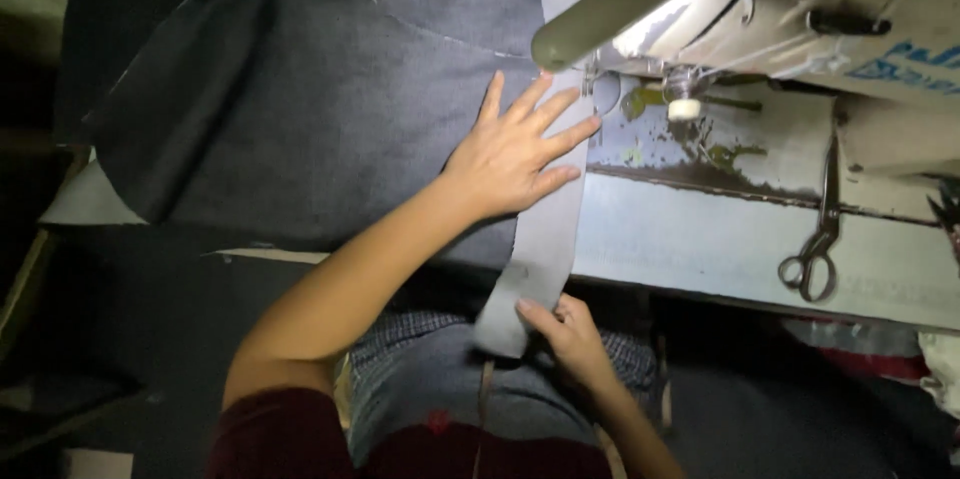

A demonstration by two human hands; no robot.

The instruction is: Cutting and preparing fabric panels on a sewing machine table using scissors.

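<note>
At the sewing machine (800, 9), our left hand (515, 154) lies spread flat on dark fabric (300, 109) and a grey strip (548, 229) on the counter (700, 249); our right hand (570, 334) pinches the strip's lower end. Scissors (815, 239) lie nearby.

A sewing workshop: industrial sewing machine (800, 9), scissors (815, 249), dark cut cloth (300, 109) on worktable (700, 239).

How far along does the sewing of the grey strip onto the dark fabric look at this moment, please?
Done: the grey strip lies along the dark fabric edge, up to the sewing machine. In hand: the left hand presses both flat; the right hand pinches the strip's loose end. Left: that hanging end is unfed. Stitching is too dim to judge.
</note>
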